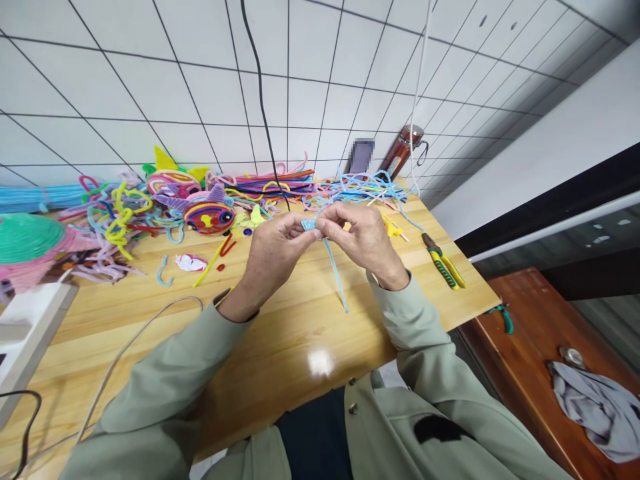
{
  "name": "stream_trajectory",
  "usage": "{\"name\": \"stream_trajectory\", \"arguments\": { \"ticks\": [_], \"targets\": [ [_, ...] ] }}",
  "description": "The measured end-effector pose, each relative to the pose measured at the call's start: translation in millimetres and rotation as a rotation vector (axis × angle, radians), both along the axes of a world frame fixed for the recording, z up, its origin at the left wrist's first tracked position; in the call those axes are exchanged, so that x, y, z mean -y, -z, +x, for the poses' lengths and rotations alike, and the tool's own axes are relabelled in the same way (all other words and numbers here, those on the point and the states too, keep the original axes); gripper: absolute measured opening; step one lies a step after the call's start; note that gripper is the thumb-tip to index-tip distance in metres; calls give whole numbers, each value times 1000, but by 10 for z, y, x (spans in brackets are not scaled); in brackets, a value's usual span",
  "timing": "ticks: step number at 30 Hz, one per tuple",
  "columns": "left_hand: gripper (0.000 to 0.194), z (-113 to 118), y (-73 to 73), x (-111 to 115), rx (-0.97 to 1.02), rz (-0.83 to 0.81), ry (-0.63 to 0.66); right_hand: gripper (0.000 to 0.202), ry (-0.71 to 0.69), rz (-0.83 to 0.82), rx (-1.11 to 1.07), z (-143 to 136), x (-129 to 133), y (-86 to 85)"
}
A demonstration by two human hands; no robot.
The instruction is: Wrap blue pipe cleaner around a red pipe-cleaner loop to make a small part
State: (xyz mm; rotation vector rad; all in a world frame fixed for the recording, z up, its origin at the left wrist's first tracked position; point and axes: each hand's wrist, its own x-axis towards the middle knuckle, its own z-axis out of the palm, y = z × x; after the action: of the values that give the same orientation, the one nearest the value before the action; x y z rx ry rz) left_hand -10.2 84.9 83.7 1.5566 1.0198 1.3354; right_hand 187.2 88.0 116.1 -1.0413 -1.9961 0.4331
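Observation:
A small light-blue pipe-cleaner piece [309, 225] is pinched between both hands above the wooden table [300, 333]. My left hand [275, 250] is closed on its left side, thumb and fingertips together. On the right side, my right hand [357, 237] pinches the same piece. A loose blue strand [336, 277] hangs down from it toward the table, its lower end free. The fingertips hide part of the piece.
Coloured pipe cleaners [280, 183] and fish-like figures [209, 215] line the wall. Yellow-green pliers [444, 261] lie at right, a red flask [401, 150] stands behind. A cable [125, 340] crosses the left side, near a white box [43, 320].

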Motion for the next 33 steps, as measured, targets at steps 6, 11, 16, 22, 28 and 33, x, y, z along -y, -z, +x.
{"name": "stream_trajectory", "arguments": {
  "ticks": [6,11,16,22,28,33],
  "targets": [
    [47,24,-53,-11,204,-85,59,51,-81,-256,-276,59,-67,61],
    [47,28,-62,15,270,-146,61,56,-72,-285,-320,38,-25,150],
    [36,81,-24,41,303,-156,76,57,-4,-263,-339,16,54,263],
    [30,140,22,75,296,-190,115,55,-35,-293,-409,97,97,401],
    [31,210,145,90,272,-226,131,47,-61,-343,-428,188,145,560],
    [33,251,222,99,258,-216,139,45,-88,-456,-503,282,177,645]
  ]
}}
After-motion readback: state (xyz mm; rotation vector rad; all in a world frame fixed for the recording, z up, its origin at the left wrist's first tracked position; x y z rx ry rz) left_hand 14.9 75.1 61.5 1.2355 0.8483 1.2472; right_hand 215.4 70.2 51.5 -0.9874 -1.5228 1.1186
